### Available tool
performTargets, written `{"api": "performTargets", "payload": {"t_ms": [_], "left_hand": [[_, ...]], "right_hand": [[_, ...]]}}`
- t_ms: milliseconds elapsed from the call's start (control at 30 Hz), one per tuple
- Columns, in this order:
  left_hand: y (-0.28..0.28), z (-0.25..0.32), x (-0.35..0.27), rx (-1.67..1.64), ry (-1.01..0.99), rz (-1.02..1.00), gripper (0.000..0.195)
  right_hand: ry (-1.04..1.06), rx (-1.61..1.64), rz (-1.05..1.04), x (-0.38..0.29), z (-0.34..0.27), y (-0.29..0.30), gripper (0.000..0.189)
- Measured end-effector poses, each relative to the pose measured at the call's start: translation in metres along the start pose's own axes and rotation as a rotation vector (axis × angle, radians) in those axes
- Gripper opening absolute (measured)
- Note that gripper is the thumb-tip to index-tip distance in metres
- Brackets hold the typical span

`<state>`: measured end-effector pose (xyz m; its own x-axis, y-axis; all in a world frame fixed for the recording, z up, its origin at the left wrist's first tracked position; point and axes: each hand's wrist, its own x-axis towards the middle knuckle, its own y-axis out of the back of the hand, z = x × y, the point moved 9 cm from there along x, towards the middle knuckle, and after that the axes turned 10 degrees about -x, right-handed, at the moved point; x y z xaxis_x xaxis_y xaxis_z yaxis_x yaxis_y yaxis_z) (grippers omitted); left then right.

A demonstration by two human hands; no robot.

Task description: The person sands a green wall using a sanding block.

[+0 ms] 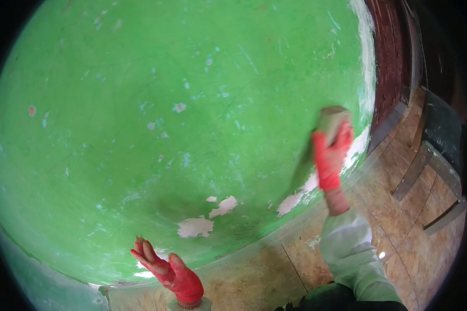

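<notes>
A green painted wall [202, 128] fills most of the view, scuffed and marked with pale bare patches [195, 226] low down. My right hand [332, 155], in a red glove and blurred, grips a block [332, 118], perhaps a sanding block, against the wall's right side. The block is tan and its face on the wall is hidden. At lower left, my left hand [169, 270] wears a red glove with bare fingertips. Its fingers are apart and hold nothing; whether they touch the wall I cannot tell.
Tan tiles cover the floor [253, 276] along the wall's foot. A dark red wooden door or frame [389, 54] stands beyond the wall's whitish right edge. Dark wooden furniture [441, 128], partly in shadow, sits on the floor at right. Another wall [35, 283] meets this one at lower left.
</notes>
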<state>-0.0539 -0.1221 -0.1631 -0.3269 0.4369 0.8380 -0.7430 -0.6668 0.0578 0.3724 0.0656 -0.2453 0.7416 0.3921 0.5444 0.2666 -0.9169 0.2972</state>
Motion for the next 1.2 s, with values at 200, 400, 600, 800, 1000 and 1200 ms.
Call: {"api": "performTargets", "payload": {"t_ms": [200, 400, 600, 800, 1000, 1200], "left_hand": [[0.019, -0.004, -0.011, -0.103, 0.158, 0.037, 0.076], [0.007, 0.011, -0.016, -0.177, 0.076, 0.021, 0.063], [0.038, 0.007, -0.015, -0.11, 0.105, 0.054, 0.051], [0.035, 0.012, -0.02, -0.101, 0.069, 0.056, 0.048], [0.016, 0.007, -0.026, -0.173, 0.074, -0.007, 0.047], [0.026, 0.002, -0.025, -0.142, 0.141, 0.02, 0.053]], "right_hand": [[0.076, 0.005, 0.099, -0.054, -0.07, 0.015, 0.077], [1.012, 0.354, 0.23, -0.262, -0.191, 0.029, 0.029], [0.344, 0.058, 0.246, -0.076, -0.095, 0.034, 0.066], [0.112, 0.256, -0.001, -0.12, -0.044, -0.015, 0.078], [0.779, 0.165, 0.029, -0.199, -0.071, -0.012, 0.086], [-0.325, 0.371, 0.016, -0.045, 0.024, -0.016, 0.09]]}}
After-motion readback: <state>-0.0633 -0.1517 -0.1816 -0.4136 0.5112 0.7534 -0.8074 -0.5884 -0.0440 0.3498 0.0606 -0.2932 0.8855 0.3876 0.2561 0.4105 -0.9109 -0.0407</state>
